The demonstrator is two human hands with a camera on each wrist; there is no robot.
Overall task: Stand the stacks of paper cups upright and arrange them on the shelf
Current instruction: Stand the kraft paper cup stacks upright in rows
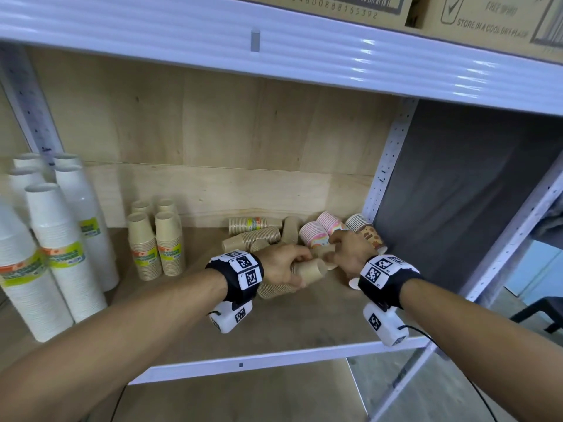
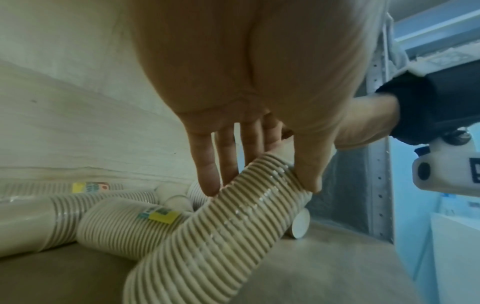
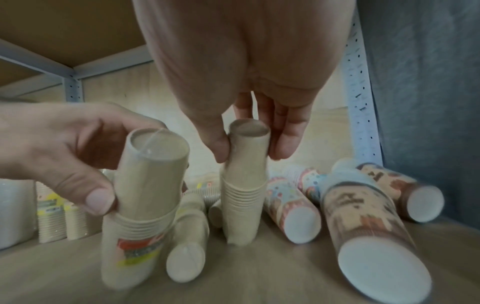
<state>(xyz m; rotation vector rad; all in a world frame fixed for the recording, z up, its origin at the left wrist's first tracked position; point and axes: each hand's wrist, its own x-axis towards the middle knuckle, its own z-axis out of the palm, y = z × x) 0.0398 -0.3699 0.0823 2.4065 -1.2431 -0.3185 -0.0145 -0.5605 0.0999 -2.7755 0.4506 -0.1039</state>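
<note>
While the shelf [image 1: 274, 359] is carrying tall white stacks [image 1: 58, 254] and four upright tan stacks [image 1: 155, 245] on the left, fallen ones are lying heaped at the right. Left hand [image 1: 281, 266] is gripping a tan cup stack [image 3: 145, 197], right hand [image 1: 350, 251] is pinching a second stack [image 3: 245, 181]; both are being tipped upright. Next, likely: carrying them beside the standing tan group, then righting the patterned stacks [image 3: 363, 224].

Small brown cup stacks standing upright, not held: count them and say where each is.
4, in a two-by-two block left of the toppled pile: back left, back right, front left, front right. More may hide behind the white stacks.
</note>
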